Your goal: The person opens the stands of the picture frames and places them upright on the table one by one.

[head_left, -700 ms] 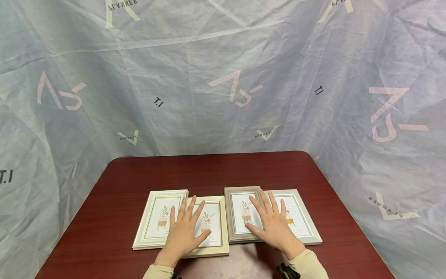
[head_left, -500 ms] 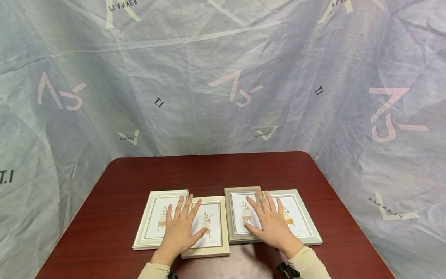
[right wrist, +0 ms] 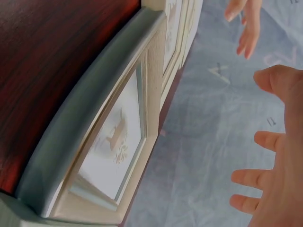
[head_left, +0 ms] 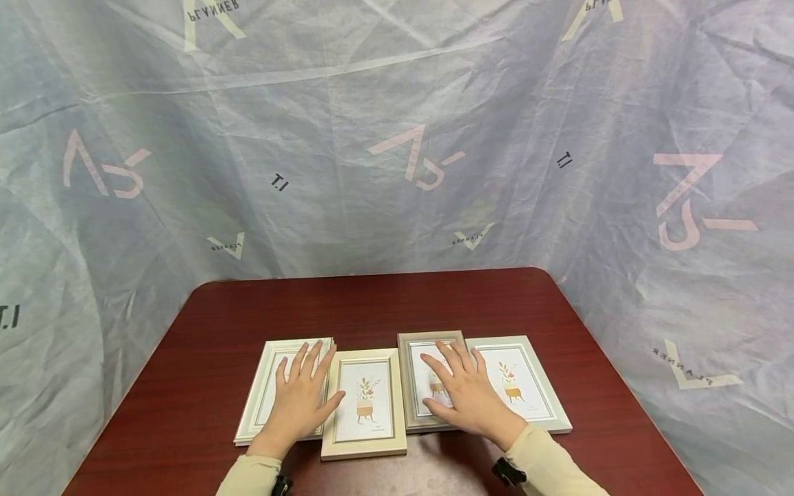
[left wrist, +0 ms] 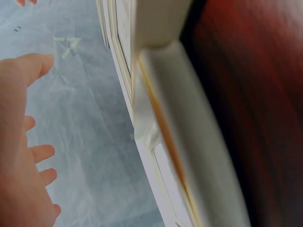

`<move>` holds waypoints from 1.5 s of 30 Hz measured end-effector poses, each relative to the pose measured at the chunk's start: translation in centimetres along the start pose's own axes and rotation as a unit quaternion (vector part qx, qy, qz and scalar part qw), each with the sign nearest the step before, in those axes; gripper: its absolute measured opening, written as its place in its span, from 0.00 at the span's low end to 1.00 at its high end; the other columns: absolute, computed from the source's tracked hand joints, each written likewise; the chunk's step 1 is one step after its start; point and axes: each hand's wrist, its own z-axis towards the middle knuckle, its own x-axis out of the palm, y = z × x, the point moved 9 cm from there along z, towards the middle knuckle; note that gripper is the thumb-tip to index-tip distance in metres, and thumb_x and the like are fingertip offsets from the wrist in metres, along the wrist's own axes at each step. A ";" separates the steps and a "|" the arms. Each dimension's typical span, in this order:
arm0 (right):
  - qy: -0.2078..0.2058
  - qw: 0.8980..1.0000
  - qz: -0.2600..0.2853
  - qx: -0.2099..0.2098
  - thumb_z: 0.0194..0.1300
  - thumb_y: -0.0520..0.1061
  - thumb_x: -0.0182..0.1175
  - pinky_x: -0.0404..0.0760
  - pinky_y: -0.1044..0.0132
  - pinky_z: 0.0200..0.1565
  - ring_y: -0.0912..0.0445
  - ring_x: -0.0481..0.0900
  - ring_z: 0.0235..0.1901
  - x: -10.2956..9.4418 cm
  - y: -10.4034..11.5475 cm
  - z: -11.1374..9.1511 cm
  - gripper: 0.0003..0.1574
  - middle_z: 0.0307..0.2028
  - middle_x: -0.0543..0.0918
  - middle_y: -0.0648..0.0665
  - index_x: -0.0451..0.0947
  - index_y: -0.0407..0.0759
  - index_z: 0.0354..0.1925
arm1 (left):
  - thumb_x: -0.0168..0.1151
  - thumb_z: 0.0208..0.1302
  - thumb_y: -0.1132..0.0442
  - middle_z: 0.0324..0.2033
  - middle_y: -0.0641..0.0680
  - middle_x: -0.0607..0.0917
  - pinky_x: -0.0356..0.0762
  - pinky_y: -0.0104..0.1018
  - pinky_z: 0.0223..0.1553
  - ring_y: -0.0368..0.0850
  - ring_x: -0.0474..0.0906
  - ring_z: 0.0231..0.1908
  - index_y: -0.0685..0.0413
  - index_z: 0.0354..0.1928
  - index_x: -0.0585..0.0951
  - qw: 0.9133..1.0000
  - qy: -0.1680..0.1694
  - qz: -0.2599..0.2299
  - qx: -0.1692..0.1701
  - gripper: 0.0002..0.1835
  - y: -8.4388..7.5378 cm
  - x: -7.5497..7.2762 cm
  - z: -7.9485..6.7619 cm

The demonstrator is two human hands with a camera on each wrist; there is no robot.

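Observation:
Picture frames with potted-plant prints lie side by side on the table. My left hand [head_left: 294,406] is over the leftmost white picture frame [head_left: 248,421], fingers spread, covering part of its print. Right of it is a cream picture frame [head_left: 364,452], set slightly nearer me. My right hand [head_left: 474,399], also spread, is over the taupe picture frame [head_left: 406,386] and hides part of its print. A pale grey-white picture frame [head_left: 548,396] lies at the right end. In both wrist views a gap shows between the hands and the frames; neither hand holds anything.
The dark red wooden table [head_left: 384,303] has rounded far corners. Grey-white printed sheeting [head_left: 347,207] hangs behind it and along both sides. Dark bands [head_left: 509,472] sit at both wrists, by pale sleeves.
My left hand has moved left, off the cream frame and over the leftmost white one. My right hand has shifted a little left, uncovering more of the right-end print. The frames lie as before.

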 end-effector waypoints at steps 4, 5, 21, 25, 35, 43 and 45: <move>0.014 1.000 -0.010 -0.014 0.59 0.65 0.64 0.60 0.31 0.59 0.35 0.63 0.66 0.5 0.6 0.5 0.46 0.68 0.66 0.35 0.67 0.49 0.69 | 0.69 0.59 0.45 0.71 0.64 0.63 0.47 0.71 0.62 0.65 0.55 0.70 0.54 0.74 0.64 1.000 0.007 -0.009 -0.013 0.44 1.2 -0.2 0.2; 0.014 1.000 -0.012 -0.018 0.58 0.66 0.65 0.61 0.31 0.58 0.35 0.63 0.66 0.6 0.8 0.6 0.46 0.68 0.66 0.35 0.67 0.50 0.69 | 0.69 0.59 0.46 0.71 0.64 0.63 0.46 0.71 0.62 0.64 0.55 0.70 0.54 0.74 0.64 1.000 0.008 -0.011 -0.015 0.44 1.5 -0.2 0.3; 0.064 0.994 -0.051 -0.074 0.61 0.67 0.61 0.63 0.35 0.60 0.40 0.63 0.66 1.9 3.3 1.9 0.43 0.68 0.66 0.39 0.66 0.53 0.70 | 0.67 0.61 0.48 0.69 0.64 0.64 0.45 0.72 0.62 0.66 0.54 0.70 0.54 0.74 0.62 0.999 0.025 0.011 -0.018 0.43 5.1 -0.2 1.5; 0.080 0.993 -0.048 -0.079 0.63 0.67 0.60 0.62 0.36 0.60 0.40 0.63 0.66 2.4 3.6 2.1 0.42 0.68 0.67 0.39 0.66 0.54 0.70 | 0.67 0.62 0.48 0.70 0.65 0.63 0.44 0.71 0.62 0.66 0.53 0.70 0.55 0.74 0.62 0.999 0.039 0.011 -0.028 0.43 6.2 0.2 2.0; 0.105 0.989 -0.029 -0.096 0.64 0.65 0.60 0.60 0.34 0.62 0.40 0.63 0.67 2.8 4.5 2.4 0.40 0.68 0.66 0.39 0.66 0.54 0.70 | 0.65 0.64 0.50 0.70 0.67 0.61 0.41 0.71 0.63 0.67 0.50 0.70 0.58 0.74 0.59 0.996 0.068 0.003 -0.052 0.42 9.1 1.3 2.6; 0.125 0.983 -0.052 -0.120 0.65 0.66 0.58 0.62 0.36 0.62 0.43 0.64 0.67 3.6 5.4 2.1 0.39 0.68 0.67 0.41 0.67 0.56 0.69 | 0.63 0.66 0.52 0.70 0.67 0.61 0.40 0.71 0.63 0.68 0.51 0.70 0.58 0.74 0.59 0.993 0.102 -0.004 -0.055 0.40 10.1 3.4 2.7; 0.136 0.980 -0.068 -0.131 0.65 0.68 0.56 0.62 0.37 0.62 0.44 0.64 0.67 3.9 5.8 2.0 0.39 0.68 0.66 0.41 0.66 0.56 0.69 | 0.63 0.67 0.52 0.69 0.68 0.61 0.40 0.71 0.63 0.69 0.52 0.69 0.58 0.74 0.59 0.993 0.099 -0.010 -0.057 0.39 10.4 3.7 2.6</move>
